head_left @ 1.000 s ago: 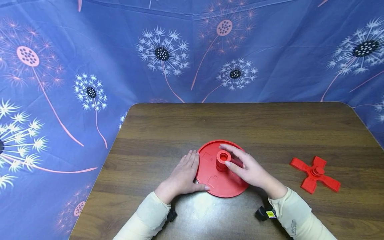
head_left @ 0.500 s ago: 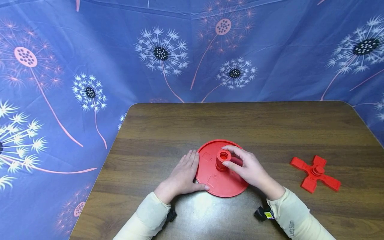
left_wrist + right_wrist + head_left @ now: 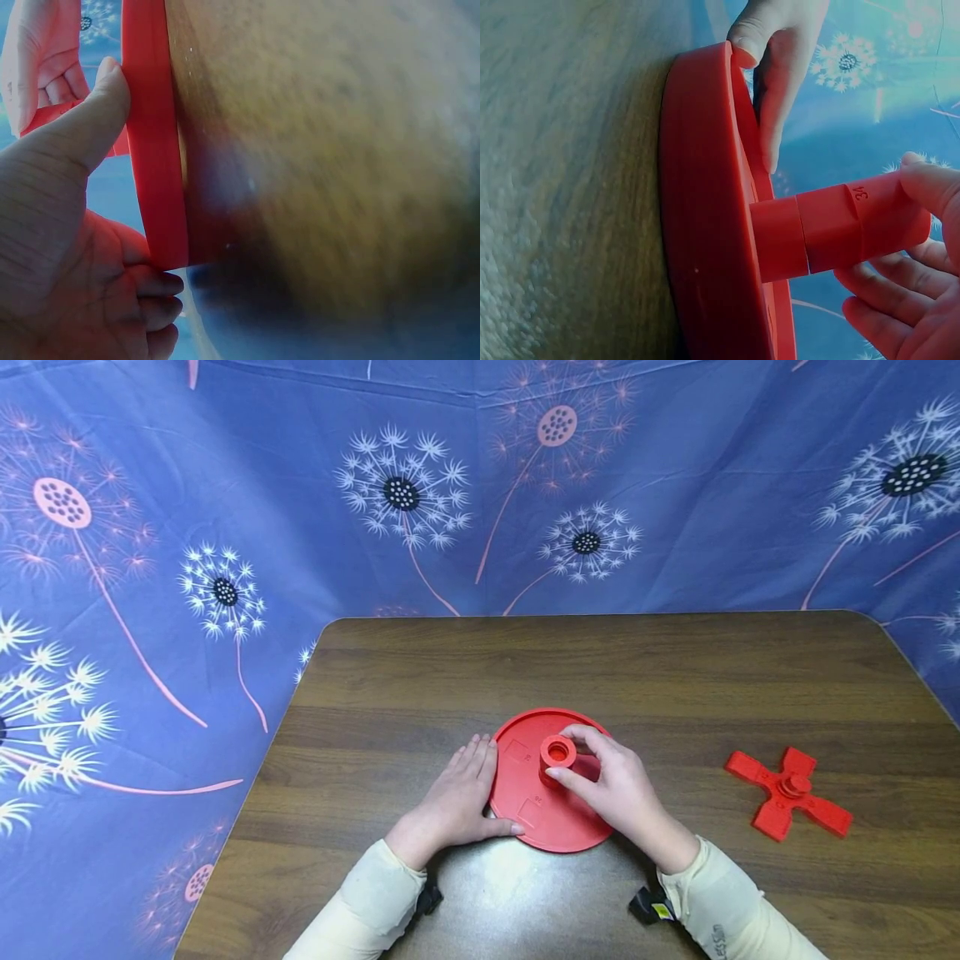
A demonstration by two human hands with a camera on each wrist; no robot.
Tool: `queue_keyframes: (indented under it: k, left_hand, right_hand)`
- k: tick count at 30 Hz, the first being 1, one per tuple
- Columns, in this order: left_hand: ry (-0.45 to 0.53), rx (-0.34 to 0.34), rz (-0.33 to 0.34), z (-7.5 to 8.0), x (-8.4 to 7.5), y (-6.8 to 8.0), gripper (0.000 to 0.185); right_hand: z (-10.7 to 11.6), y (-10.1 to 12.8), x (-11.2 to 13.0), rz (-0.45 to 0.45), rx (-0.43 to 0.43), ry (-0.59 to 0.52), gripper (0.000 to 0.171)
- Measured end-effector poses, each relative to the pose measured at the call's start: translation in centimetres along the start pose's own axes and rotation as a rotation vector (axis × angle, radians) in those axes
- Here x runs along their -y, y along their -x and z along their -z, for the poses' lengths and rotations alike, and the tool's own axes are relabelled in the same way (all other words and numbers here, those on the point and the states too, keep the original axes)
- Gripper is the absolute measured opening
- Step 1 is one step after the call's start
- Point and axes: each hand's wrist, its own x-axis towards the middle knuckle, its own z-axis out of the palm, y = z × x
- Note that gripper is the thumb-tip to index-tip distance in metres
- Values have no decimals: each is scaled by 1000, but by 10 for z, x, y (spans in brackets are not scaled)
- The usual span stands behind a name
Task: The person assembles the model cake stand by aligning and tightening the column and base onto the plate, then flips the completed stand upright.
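Near the middle of the table [image 3: 420,693], toward its near edge, right hand [image 3: 618,789] curls over the red tube [image 3: 557,758], thumb and fingertips pinching the upper section. Right wrist view: thumb [image 3: 930,184] on the top end of the tube [image 3: 832,229], other fingers [image 3: 877,311] curled beneath it; a raised number shows on the tube's upper piece, a seam divides it from the lower stub. Tube stands upright at the centre of the red disc [image 3: 525,802], which lies flat on the wood. Left hand [image 3: 459,802] lies flat, fingers straight and together, against the disc's left edge, thumb along its near rim; it grasps nothing, only presses. Left wrist view: thumb [image 3: 90,120] bears on the disc's rim [image 3: 154,150], fingers [image 3: 154,300] tucked at the rim's lower end on the table surface. Right wrist view also catches the left hand [image 3: 776,67] at the far side of the disc [image 3: 697,225]. Cream sleeves [image 3: 367,902] on both forearms, black straps at the wrists. Well apart to the right, a red cross-shaped piece [image 3: 787,793] with a round hub lies flat on the table. Behind and to the left, blue cloth [image 3: 225,485] printed with dandelion heads hangs as a backdrop.
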Motion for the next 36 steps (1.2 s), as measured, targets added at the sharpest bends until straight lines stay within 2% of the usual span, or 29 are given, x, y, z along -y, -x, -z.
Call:
queue_keyframes:
  k: [7,12,15,22,26,32,36]
  left_hand:
    - [8,1,4,-1,0,0,119]
    - [30,8,10,0,0,1,119]
    - [39,7,10,1,0,1,119]
    - [41,10,12,1,0,1,118]
    - [42,10,12,1,0,1,118]
    - [30,10,12,0,-1,0,118]
    - [14,10,9,1,-1,0,119]
  right_hand:
    - [0,0,1,-2,-6,-23,50]
    - [3,-1,-1,-8,40,-29,53]
    - [6,-2,-3,-2,98,-92,53]
    - [9,-7,-9,25,246,-323,53]
    - [13,-8,-10,34,285,-374,51]
    - [14,-8,-14,37,288,-354,46]
    - [12,-8,-15,-2,262,-356,42]
